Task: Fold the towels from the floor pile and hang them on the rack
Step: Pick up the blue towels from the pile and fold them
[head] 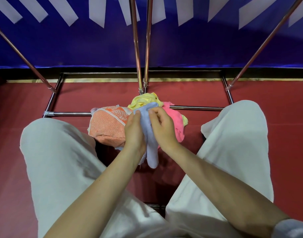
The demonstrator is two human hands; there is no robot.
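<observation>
Both hands, left (134,129) and right (161,125), pinch blue towel (148,127) at centre; bunched, risks uneven fold or snagging pile (111,124).

four towels (111,125), two hands (161,125), one rack (198,107)

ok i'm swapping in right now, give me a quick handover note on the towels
Left hand: grips the light blue towel by its left side.
Right hand: pinches the same towel near its top edge; the towel hangs bunched between the two hands, not yet folded.
Pile on the red floor at the rack's base: orange patterned towel on the left, yellow towel at the back, pink towel on the right.
Rack: no towel shows on the poles in view.
Done: one towel picked up.
Left: fold and hang the blue one, then the other three.
</observation>
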